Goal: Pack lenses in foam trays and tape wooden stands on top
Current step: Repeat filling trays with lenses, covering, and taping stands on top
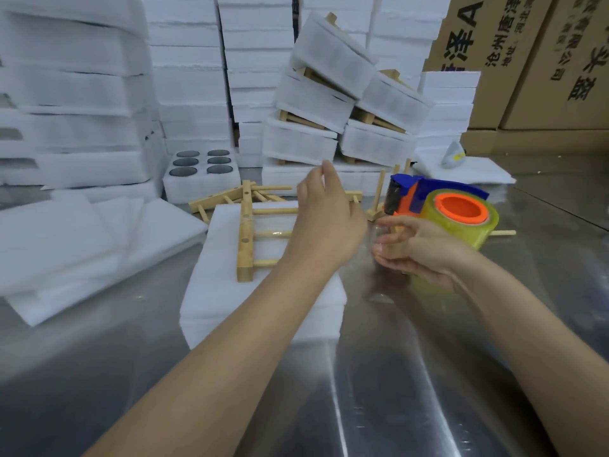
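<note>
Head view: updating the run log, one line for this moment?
left hand: open over wooden stand; wooden stand: on foam tray; right hand: at tape dispenser, grip unclear

The tabletop (395,390) is bare sheet metal, bright and streaked with reflections. Near its middle, the foam tray (214,291) is white, matt and faintly fibrous (its side edges look rough-cut). The wooden stand (245,239) on it is pale, unvarnished, smooth wood. The tape dispenser (428,189) is glossy blue and orange plastic, its tape roll (474,229) clear yellowish shiny film. The cardboard boxes (527,77) beyond the far right corner are matt brown.
</note>
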{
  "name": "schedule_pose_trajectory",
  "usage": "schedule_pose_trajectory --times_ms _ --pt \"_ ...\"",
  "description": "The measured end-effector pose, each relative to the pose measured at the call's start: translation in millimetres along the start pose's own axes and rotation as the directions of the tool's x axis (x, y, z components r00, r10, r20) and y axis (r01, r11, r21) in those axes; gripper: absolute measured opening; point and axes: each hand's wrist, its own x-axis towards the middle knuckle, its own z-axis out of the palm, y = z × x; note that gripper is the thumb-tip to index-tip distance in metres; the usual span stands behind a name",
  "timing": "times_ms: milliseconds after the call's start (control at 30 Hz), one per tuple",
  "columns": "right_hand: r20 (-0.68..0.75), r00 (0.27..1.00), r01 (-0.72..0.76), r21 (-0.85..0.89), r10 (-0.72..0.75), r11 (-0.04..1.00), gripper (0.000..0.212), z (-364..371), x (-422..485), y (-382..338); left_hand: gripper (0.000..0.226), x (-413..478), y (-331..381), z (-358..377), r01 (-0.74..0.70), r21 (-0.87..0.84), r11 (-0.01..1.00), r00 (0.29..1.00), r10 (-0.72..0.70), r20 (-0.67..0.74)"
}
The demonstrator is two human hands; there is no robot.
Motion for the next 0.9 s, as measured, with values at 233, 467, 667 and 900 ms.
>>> schedule_pose_trajectory --times_ms 233,467,667,900 --pt "0.05 0.994 -0.088 -0.192 0.099 0.977 0.048 16 6 16 0.055 -38 -22 -56 -0.199 -0.233 0.952 0.935 0.113 -0.335" --pt "0.025 0.971 -0.2 -0.47 0.239 0.86 0.05 37 14 -3 0.029 -33 -119 -93 0.481 -0.435 0.761 0.804 -0.581 -0.127" --pt "0.049 0.991 -0.009 -0.909 0.128 0.417 0.042 89 12 -19 0.036 -31 -111 -79 0.597 -0.689 0.41 0.742 -0.608 0.281" --pt "0.086 0.995 0.102 -0.915 -0.056 0.39 0.052 92 15 -7 0.033 -27 -98 -84 0.601 -0.666 0.443 0.754 -0.59 0.287"
